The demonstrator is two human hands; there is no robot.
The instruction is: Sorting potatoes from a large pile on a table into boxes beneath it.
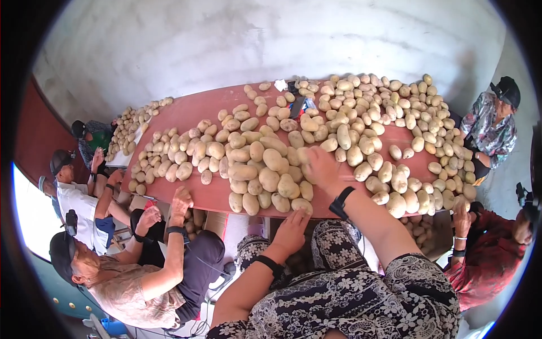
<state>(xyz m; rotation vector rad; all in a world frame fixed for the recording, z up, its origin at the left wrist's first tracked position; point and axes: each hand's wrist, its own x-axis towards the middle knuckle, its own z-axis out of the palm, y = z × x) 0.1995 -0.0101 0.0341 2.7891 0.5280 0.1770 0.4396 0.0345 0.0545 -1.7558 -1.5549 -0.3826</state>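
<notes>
Patterned lap nearest; her left hand [292, 229] rests open-fingered below the table [192, 110] edge, right hand [319, 165] curls over a potato [303, 155]. Potatoes [361, 121] cover the top, seemingly mostly unsorted.

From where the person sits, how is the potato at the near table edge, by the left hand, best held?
Grip the potato across its rounded middle, coming from the near edge. It lies at the rim of the table, open on that side, with the left hand just below; other potatoes crowd behind it.
</notes>
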